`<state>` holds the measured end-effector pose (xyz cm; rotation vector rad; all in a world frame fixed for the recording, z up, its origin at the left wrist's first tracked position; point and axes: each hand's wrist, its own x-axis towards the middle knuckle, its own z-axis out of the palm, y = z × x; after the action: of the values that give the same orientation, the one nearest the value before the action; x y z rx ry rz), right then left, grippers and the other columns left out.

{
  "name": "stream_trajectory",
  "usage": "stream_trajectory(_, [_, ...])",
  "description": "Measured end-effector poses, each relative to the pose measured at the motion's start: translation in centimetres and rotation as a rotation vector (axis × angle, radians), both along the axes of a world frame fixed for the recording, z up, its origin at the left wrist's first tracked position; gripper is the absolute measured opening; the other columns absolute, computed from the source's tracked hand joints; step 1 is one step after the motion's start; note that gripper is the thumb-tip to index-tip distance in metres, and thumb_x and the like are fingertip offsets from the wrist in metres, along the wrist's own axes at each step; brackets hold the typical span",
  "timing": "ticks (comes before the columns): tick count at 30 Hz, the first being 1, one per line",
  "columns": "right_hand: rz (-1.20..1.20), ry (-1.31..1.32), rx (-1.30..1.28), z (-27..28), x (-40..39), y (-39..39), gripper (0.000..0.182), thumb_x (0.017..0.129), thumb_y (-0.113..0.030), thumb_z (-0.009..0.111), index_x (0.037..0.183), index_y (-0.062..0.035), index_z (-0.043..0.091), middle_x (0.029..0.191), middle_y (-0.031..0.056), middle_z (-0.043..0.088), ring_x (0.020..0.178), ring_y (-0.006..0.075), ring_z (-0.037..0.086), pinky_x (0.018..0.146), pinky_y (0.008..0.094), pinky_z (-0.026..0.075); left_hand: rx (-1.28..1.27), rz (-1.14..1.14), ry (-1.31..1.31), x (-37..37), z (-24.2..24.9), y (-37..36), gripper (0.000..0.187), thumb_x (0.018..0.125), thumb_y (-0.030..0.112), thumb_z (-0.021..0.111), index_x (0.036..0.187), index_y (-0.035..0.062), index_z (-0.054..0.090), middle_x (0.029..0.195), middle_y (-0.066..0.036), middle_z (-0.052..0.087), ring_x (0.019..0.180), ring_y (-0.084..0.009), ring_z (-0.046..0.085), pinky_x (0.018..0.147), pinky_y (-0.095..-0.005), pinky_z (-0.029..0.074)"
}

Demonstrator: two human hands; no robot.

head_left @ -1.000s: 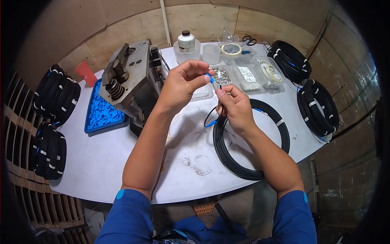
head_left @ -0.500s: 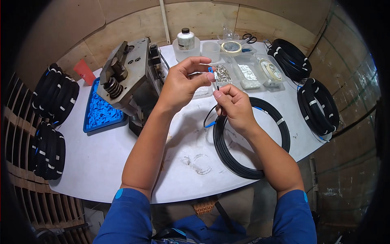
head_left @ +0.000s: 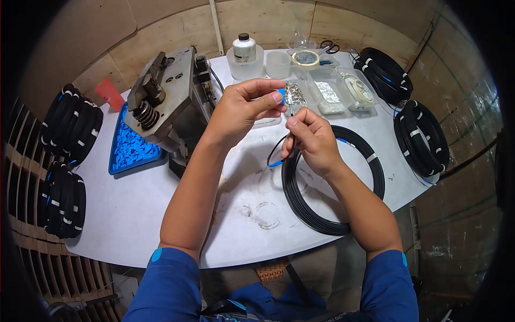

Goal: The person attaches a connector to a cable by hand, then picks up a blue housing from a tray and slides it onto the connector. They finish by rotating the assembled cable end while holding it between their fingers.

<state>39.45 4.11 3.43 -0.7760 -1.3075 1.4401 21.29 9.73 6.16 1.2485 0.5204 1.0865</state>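
Between thumb and fingers, my left hand (head_left: 249, 107) pinches a small blue connector piece (head_left: 281, 96). Just right of it, my right hand (head_left: 311, 139) is closed on the thin black cable, whose pale tip (head_left: 290, 101) points up beside the blue piece. Whether the two touch I cannot tell. A coil of black cable (head_left: 377, 174) lies on the table under my right hand. One blue cable end (head_left: 275, 163) sticks out left of the coil.
A metal press (head_left: 179, 80) and a blue tray of small blue parts (head_left: 134, 142) stand left. Behind my hands are a bottle (head_left: 244, 49), clear bins (head_left: 330, 96) and scissors (head_left: 329, 47). More black coils (head_left: 421, 138) (head_left: 72, 123) lie at both sides.
My left hand has turned slightly, and the blue piece shows more fully and upright beside the cable tip. My right hand has shifted slightly right.
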Motion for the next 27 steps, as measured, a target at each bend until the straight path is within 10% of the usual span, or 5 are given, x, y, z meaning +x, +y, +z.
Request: stream_trajectory(27, [-0.083,-0.021,-0.044,-0.6,-0.04,0.52,0.026,0.094,-0.026,0.064,0.079,-0.0078,0.053,0.06,0.0018,0.059,0.05,0.0095,0.059,0.045,0.0208,0.042,0.045,-0.03,0.035,-0.37,0.08,0.29,0.027,0.088,0.007,0.069,0.113,0.0003,0.063,0.101,-0.007,0.067,0.092,-0.0169,0.065,0.086,-0.0321,0.054])
